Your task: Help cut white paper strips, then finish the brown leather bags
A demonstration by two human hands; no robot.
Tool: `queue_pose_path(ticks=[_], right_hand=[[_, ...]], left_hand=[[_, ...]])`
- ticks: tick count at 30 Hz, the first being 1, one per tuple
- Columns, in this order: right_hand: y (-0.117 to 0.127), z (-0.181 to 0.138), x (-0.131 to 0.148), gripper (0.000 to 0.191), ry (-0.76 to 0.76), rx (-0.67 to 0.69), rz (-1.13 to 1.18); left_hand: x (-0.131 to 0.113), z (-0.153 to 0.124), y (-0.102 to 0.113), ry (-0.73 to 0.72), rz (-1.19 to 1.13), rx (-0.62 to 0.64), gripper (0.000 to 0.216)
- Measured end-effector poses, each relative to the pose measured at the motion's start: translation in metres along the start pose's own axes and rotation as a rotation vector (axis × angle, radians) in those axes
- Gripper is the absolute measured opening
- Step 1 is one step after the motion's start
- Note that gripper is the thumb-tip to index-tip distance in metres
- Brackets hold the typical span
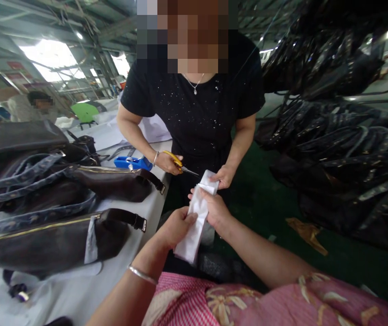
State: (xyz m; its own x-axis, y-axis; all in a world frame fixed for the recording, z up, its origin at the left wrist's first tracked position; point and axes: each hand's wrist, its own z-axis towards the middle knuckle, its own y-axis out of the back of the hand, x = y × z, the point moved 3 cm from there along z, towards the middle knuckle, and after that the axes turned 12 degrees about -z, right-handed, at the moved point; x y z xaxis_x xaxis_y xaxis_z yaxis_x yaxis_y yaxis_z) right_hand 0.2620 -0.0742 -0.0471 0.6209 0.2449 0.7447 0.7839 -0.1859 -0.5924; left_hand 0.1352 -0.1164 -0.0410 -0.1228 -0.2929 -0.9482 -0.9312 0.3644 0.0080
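Observation:
A long folded stack of white thin sheets, perhaps paper or plastic, lies tilted between me and a person opposite. My left hand grips its near left edge, thumb on top. My right hand holds the right edge farther up, its thumb pressing on the upper face. The far end is pinched by the co-worker's hand. In the co-worker's other hand are yellow-handled scissors, their blades pointing at the stack's far end. Whether the blades touch it I cannot tell.
Dark leather bags with straps and buckles cover much of the white table at left. A blue tape dispenser stands near the table's edge. Many black bags hang or are piled at right. Brown paper lies on the green floor.

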Motion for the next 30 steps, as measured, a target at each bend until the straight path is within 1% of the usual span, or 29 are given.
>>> queue_pose_path(ticks=[6,15,30], right_hand=[[-0.005,-0.004,0.0,0.015,0.019,0.004,0.026],[-0.005,-0.005,0.0,0.014,-0.01,-0.039,0.023],[-0.007,-0.01,-0.001,0.016,-0.012,-0.066,0.003]], left_hand=[[-0.005,-0.005,0.003,-0.017,0.066,-0.014,0.036],[-0.013,-0.006,0.001,0.01,0.104,-0.008,0.033],[-0.002,-0.007,0.004,0.003,0.036,-0.026,0.038]])
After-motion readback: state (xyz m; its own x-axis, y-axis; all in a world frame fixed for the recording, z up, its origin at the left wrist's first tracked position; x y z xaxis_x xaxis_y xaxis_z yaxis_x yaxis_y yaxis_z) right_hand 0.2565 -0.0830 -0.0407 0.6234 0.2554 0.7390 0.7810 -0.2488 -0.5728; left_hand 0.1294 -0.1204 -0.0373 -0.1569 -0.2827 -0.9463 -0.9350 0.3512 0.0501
